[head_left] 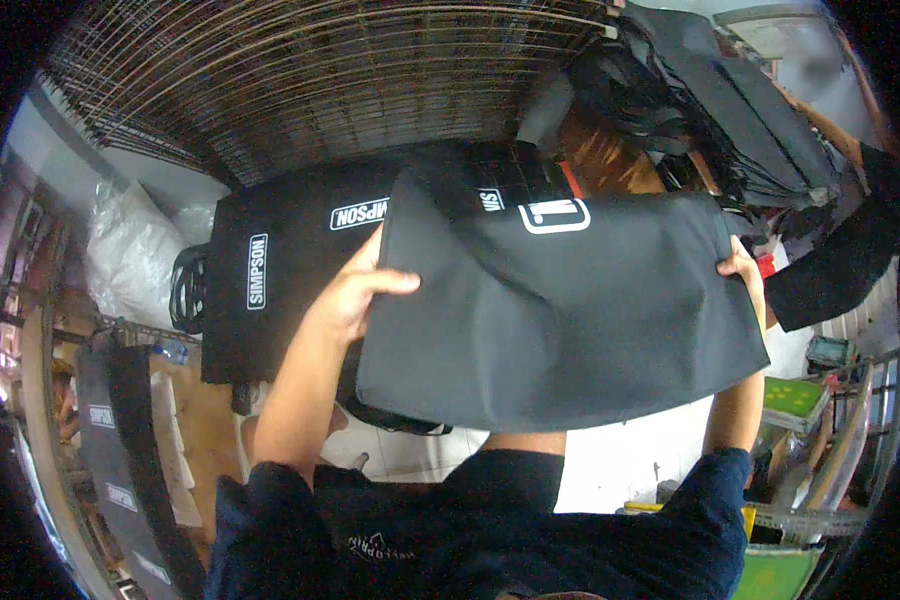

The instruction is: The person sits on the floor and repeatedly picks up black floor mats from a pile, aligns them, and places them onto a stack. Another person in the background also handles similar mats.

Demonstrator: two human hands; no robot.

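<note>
The black sheet (570, 340) spans the gap between the hands, long axis left to right — left hand (354, 290) and right hand (744, 268) each closed on 1 side edge. The black pile (295, 265) sits nearer the left hand.

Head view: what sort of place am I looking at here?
Likely a small workshop, perhaps for printing: the person holds a dark sheet with a white print, more black pieces with white labels lie beyond it, and tiered wire racks stand behind.
</note>
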